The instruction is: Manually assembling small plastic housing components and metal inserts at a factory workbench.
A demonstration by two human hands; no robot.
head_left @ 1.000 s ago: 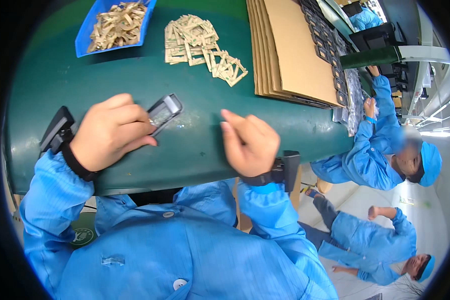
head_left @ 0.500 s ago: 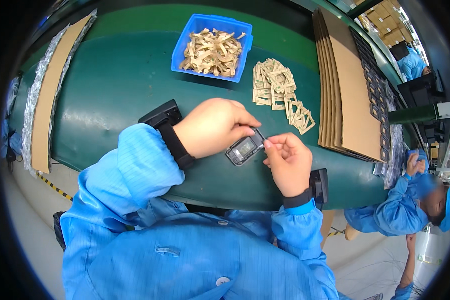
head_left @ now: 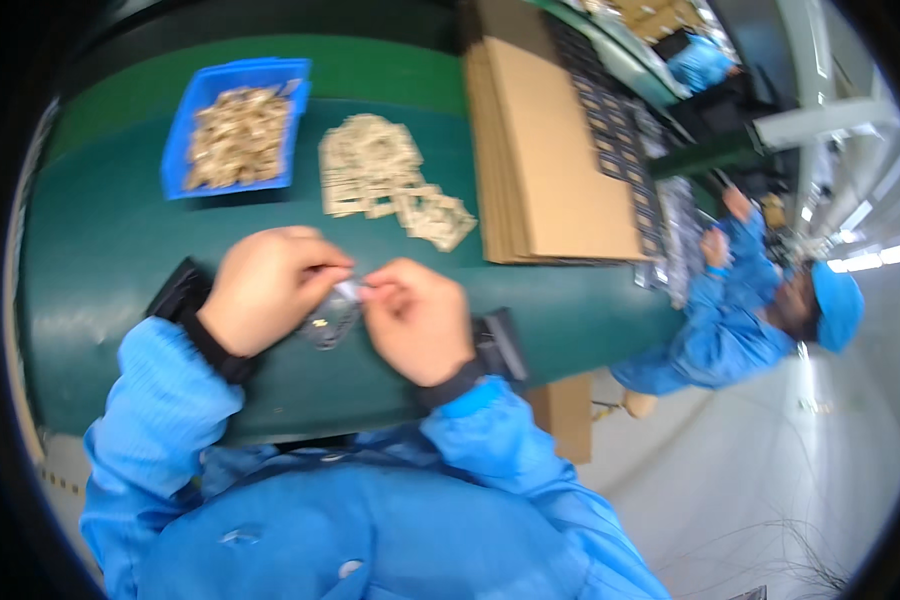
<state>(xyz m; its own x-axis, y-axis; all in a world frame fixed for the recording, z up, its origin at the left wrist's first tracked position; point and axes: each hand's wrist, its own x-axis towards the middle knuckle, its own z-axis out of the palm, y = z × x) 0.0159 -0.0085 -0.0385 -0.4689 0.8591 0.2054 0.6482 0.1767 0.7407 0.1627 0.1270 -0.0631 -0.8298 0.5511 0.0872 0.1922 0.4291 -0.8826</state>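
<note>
Head view | left hand: grip pinched on smeared dark part | right hand: grip blurred, cannot tell

The left forearm and the right forearm, both in loose bright-blue cloth sleeves, reach from the near side. Each wrist is bound with a black band. The bare left hand points to the far right, its thumb and index finger pinched together. The bare right hand points to the far left, with curled fingers; blur hides whether its thumb meets the index finger. The fingertips of both hands are near each other.
</note>
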